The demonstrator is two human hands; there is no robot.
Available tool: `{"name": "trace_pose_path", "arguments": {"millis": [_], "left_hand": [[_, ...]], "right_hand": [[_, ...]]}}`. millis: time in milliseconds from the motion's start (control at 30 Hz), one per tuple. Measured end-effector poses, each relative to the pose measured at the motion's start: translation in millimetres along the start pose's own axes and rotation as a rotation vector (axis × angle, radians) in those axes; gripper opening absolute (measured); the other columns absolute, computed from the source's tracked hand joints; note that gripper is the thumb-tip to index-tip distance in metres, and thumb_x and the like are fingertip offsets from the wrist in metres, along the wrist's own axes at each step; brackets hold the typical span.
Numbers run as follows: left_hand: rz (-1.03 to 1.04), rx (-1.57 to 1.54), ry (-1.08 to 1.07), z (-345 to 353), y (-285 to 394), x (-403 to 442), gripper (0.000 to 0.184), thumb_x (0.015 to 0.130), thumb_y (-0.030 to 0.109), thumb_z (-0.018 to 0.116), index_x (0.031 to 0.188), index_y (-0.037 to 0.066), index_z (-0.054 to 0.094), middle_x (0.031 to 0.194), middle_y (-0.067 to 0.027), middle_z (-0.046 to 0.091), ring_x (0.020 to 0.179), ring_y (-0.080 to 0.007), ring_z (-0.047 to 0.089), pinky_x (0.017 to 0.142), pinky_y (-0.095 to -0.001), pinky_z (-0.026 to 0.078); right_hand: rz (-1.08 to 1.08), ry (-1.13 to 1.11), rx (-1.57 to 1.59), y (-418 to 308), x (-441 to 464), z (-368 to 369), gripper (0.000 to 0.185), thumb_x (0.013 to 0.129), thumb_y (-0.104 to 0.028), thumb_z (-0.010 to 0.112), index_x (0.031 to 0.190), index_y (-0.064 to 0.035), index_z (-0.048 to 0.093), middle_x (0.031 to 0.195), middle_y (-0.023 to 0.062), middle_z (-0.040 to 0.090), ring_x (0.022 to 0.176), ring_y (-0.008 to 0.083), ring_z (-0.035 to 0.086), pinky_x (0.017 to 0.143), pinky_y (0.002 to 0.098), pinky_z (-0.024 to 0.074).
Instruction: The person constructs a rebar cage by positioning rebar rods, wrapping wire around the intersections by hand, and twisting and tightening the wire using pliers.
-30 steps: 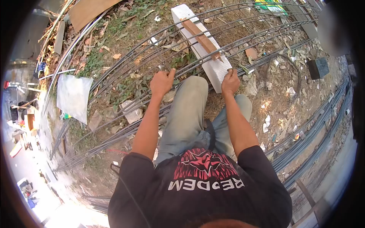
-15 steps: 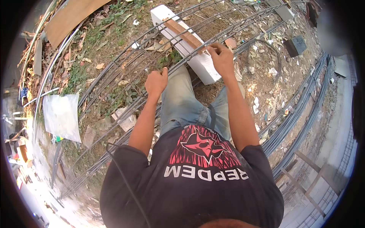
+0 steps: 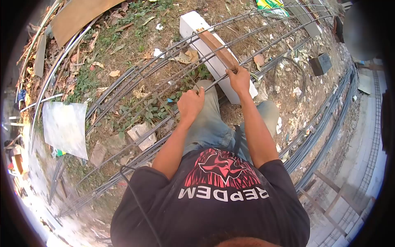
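Note:
Long steel bars (image 3: pixel 164 62) joined by cross ties run diagonally over a white block (image 3: pixel 218 68). A brown wooden strip (image 3: pixel 218 47) lies along the block among the bars. My right hand (image 3: pixel 239 79) is closed at a bar by the lower end of the strip; the bar passes at its fingertips. Lower left of it, my left hand (image 3: pixel 191 105) is closed beside the same bar, above my knee, its thumb upward. What its fingers hold is too small to make out.
Loose bars (image 3: pixel 329 119) lie bundled at the right. A dark block (image 3: pixel 320 64) rests on the littered ground at the upper right. At the left are a whitish sheet (image 3: pixel 66 127) and a brown board (image 3: pixel 80 18). A green and yellow bag (image 3: pixel 272 7) lies at the top.
My right hand has shifted from the white block's end to the bar near the wooden strip. My left hand has moved right, closer to it. The view has also shifted.

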State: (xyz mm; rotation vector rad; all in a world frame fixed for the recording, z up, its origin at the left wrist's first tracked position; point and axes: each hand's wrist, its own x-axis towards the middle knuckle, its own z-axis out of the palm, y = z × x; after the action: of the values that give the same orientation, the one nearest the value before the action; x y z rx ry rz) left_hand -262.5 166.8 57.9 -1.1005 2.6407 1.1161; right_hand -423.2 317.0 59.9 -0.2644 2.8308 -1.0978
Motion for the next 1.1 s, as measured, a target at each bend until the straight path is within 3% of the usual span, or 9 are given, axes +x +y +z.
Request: {"name": "trace_pose_path", "arguments": {"millis": [367,500,533,600,733,867,933,967,1100], "left_hand": [[0.001,0.057,0.025,3.8,0.6,-0.9,0.057,0.098,0.053,0.054,0.085,0.003,0.078,0.083,-0.0267,0.072,0.082,-0.0459,0.071,0.075,-0.0531,0.055],[0.001,0.096,-0.025,-1.7,3.0,-2.6,0.058,0.098,0.056,0.052,0.088,0.005,0.079,0.085,-0.0262,0.073,0.086,-0.0459,0.071,0.078,-0.0526,0.055],[0.0,0.105,-0.017,1.0,0.3,-0.2,0.059,0.098,0.057,0.052,0.089,0.006,0.08,0.087,-0.0262,0.073,0.087,-0.0459,0.071,0.079,-0.0523,0.055],[-0.022,0.094,-0.043,-2.0,1.5,1.4,0.061,0.097,0.06,0.051,0.092,0.006,0.08,0.091,-0.0265,0.074,0.089,-0.0455,0.071,0.081,-0.051,0.055],[-0.046,0.054,-0.02,-11.2,9.7,-8.8,0.059,0.097,0.059,0.056,0.098,0.005,0.078,0.097,-0.0235,0.074,0.097,-0.0421,0.07,0.085,-0.0497,0.053],[0.252,0.039,0.378,-0.9,1.2,-12.4,0.046,0.097,0.047,0.064,0.108,0.003,0.071,0.11,-0.0199,0.069,0.108,-0.0384,0.063,0.093,-0.0475,0.049],[0.424,0.004,0.505,-0.7,16.4,-17.8,0.041,0.096,0.041,0.068,0.11,0.002,0.068,0.114,-0.0187,0.066,0.112,-0.0376,0.059,0.096,-0.0472,0.047],[0.448,-0.037,0.448,0.6,25.4,-17.7,0.04,0.096,0.04,0.068,0.11,0.002,0.068,0.113,-0.0189,0.067,0.111,-0.0376,0.059,0.096,-0.0473,0.047],[0.509,-0.026,0.277,7.9,58.2,-2.6,0.038,0.096,0.036,0.069,0.111,0.002,0.07,0.109,-0.0187,0.069,0.108,-0.0364,0.061,0.096,-0.0463,0.048]], "right_hand": [[-0.042,0.011,0.119,13.9,-12.4,4.8,0.034,0.084,-0.033,0.079,0.099,-0.0024,0.077,0.082,0.0203,0.073,0.08,0.0377,0.072,0.074,0.0442,0.0545],[-0.114,0.227,0.472,-15.7,-38.9,-53.5,0.033,0.101,-0.032,0.064,0.118,-0.0045,0.073,0.071,0.0117,0.064,0.067,0.0203,0.062,0.066,0.0361,0.0492],[-0.072,0.224,0.501,-27.6,-49.8,-79.7,0.028,0.105,-0.023,0.058,0.121,-0.0048,0.073,0.068,0.0063,0.058,0.063,0.0102,0.051,0.061,0.0304,0.0441],[-0.141,0.242,0.413,-35.7,-64.5,-129.5,0.028,0.104,-0.019,0.058,0.124,-0.0045,0.072,0.065,0.003,0.055,0.059,0.0077,0.045,0.056,0.0294,0.0404],[-0.19,0.161,0.179,-65.3,-99.5,-222.0,0.029,0.102,-0.014,0.058,0.127,-0.0096,0.072,0.064,0.0075,0.056,0.054,0.0102,0.043,0.054,0.032,0.0387],[-0.24,0.111,-0.162,-69.1,-116.5,-262.0,0.032,0.101,-0.011,0.058,0.129,-0.014,0.072,0.067,0.014,0.062,0.05,0.0155,0.05,0.054,0.0354,0.0428],[-0.468,0.29,-0.122,-62.5,-114.7,-268.7,0.031,0.099,-0.009,0.058,0.126,-0.0123,0.073,0.073,0.0156,0.067,0.052,0.0192,0.055,0.056,0.0366,0.0452],[-0.58,0.378,-0.099,-59.3,-113.8,-272.1,0.031,0.099,-0.008,0.058,0.125,-0.0115,0.074,0.076,0.0164,0.069,0.054,0.021,0.058,0.057,0.0372,0.0464],[-0.439,0.431,-0.049,-72.1,-128.7,-322.7,0.027,0.096,-0.004,0.06,0.117,-0.0074,0.076,0.09,0.0167,0.073,0.067,0.023,0.066,0.064,0.0349,0.0498]]}}
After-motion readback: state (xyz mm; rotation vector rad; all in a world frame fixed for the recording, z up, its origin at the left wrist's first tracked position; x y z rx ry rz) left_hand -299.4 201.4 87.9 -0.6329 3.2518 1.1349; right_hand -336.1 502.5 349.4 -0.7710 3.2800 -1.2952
